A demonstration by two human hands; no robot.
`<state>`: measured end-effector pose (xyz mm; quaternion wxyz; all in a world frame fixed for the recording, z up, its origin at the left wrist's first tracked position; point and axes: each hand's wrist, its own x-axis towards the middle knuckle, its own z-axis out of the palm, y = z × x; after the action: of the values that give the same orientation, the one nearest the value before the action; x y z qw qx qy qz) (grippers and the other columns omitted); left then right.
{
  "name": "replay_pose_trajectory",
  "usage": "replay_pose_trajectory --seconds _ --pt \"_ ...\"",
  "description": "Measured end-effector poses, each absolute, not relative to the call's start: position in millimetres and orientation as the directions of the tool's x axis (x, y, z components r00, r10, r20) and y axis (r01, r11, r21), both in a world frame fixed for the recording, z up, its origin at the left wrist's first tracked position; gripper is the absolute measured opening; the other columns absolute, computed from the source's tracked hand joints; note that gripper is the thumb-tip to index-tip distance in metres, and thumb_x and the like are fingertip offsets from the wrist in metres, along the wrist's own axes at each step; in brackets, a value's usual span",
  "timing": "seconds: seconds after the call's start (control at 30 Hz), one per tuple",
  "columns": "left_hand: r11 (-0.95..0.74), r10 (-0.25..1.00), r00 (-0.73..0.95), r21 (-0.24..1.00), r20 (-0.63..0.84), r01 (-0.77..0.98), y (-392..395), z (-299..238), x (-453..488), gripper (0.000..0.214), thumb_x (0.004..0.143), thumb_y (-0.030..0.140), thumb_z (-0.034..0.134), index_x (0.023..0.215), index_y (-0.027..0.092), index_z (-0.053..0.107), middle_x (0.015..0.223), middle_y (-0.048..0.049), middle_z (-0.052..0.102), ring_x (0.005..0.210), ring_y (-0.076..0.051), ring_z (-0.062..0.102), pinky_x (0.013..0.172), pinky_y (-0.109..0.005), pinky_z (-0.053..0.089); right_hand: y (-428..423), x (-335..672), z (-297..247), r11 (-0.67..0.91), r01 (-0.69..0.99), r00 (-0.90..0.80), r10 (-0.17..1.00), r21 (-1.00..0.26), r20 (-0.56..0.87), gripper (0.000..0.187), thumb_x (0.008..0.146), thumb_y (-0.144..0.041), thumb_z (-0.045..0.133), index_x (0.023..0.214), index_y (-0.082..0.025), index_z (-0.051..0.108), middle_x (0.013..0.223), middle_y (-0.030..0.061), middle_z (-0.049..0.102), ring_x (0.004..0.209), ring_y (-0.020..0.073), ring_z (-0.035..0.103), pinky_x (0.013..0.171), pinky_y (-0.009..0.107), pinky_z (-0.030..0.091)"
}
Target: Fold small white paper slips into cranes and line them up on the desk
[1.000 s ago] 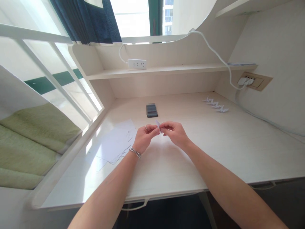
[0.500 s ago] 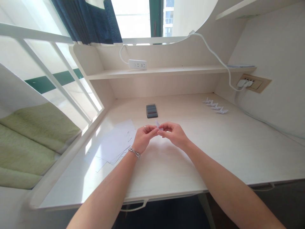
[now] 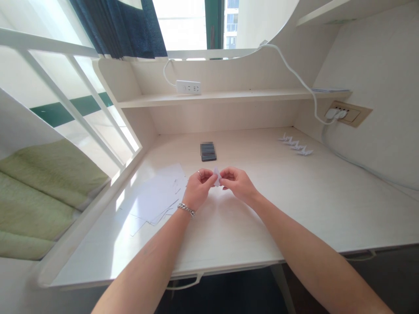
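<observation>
Between my fingertips, above the desk, is a small folded piece of white paper [image 3: 216, 177], roughly diamond-shaped. My left hand [image 3: 199, 186] pinches its left side between thumb and fingers; a ring and a chain bracelet are on that hand and wrist. On the paper's right side, my right hand [image 3: 239, 183] pinches the edge with thumb and forefinger. Fine creases in the paper are too small to make out. To the left of my left hand lie loose white paper sheets [image 3: 157, 192], overlapping one another.
A dark phone-like object [image 3: 208, 151], partly pixelated, lies beyond my hands. Several folded paper cranes [image 3: 296, 145] stand in a row at the desk's back right. A power strip [image 3: 188, 87] rests on the shelf [image 3: 229, 97]; its white cable runs near a wall socket [image 3: 350, 114].
The folded paper has turned between my fingers and now shows a broader, flatter face. My hands have stayed in nearly the same place.
</observation>
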<state>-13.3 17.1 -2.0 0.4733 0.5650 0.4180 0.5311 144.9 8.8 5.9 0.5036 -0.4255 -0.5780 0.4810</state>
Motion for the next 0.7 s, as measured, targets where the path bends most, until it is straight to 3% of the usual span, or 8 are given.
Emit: replay_pose_trajectory --seconds 0.23,0.7 --pt "-0.29 0.949 0.163 0.951 0.271 0.103 18.3 -7.9 -13.8 0.025 0.075 0.039 0.072 0.079 0.016 0.064 0.074 -0.0039 0.066 0.067 -0.015 0.063 0.063 -0.029 0.05 13.1 143.8 -1.3 0.256 0.011 -0.019 0.967 -0.967 0.256 0.023 0.07 -0.038 0.073 0.08 -0.018 0.068 0.082 0.0058 0.07 0.078 0.0199 0.066 0.071 0.033 0.052" --pt "-0.33 0.942 0.084 0.942 0.324 0.059 12.4 -2.4 -6.7 0.023 0.075 0.033 0.072 0.088 0.015 0.065 0.085 -0.0062 0.067 0.074 -0.016 0.064 0.068 -0.03 0.052 11.8 141.2 4.8 0.208 -0.143 0.021 0.978 -0.968 0.208 0.027 0.062 -0.037 0.081 0.076 -0.016 0.07 0.077 0.0053 0.071 0.074 0.0196 0.066 0.072 0.033 0.051"
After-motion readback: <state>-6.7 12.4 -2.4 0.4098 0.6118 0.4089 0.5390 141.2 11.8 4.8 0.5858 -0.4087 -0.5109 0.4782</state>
